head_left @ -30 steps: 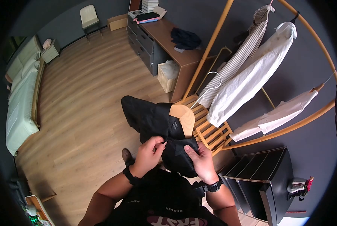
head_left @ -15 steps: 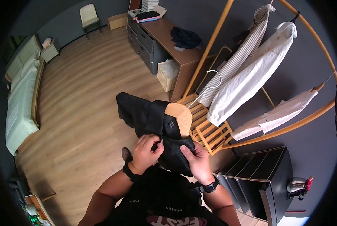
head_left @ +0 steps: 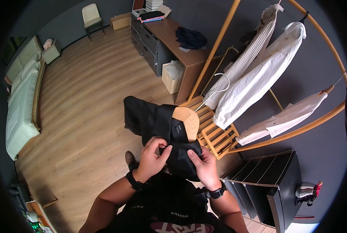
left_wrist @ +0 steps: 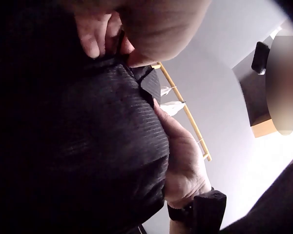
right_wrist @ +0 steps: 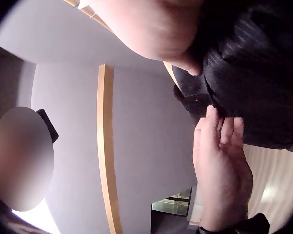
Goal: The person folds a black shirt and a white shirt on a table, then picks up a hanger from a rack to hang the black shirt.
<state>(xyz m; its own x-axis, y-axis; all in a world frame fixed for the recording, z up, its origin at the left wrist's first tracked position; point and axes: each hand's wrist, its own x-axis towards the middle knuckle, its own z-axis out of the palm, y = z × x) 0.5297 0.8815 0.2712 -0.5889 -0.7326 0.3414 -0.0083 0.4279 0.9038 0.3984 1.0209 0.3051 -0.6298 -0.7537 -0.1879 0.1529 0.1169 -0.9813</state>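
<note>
A black shirt (head_left: 150,118) with fine stripes hangs on a wooden hanger (head_left: 188,118), whose broad shoulder shows inside the collar area; a pale hook (head_left: 224,83) curves up from it. At the shirt's front edge, below the collar label, my left hand (head_left: 152,157) pinches the cloth between thumb and fingers. My right hand (head_left: 206,167) grips the other front side, thumb on top, remaining fingers hidden under the fabric. From the right wrist, the left fingertips (right_wrist: 211,111) meet at the cloth's edge. Dark folds fill much of the left wrist view.
A wooden clothes rack (head_left: 214,50) with a slatted base (head_left: 220,143) stands ahead to the right, holding a striped shirt (head_left: 251,50) and a white shirt (head_left: 264,73). Close on the right is a black shelf unit (head_left: 258,171). A desk (head_left: 192,58) stands beyond.
The shirt and both hands shifted slightly left, then a little back right. My left thumb and fingers have changed their hold slightly along the front edge; the right hand keeps its grip.
</note>
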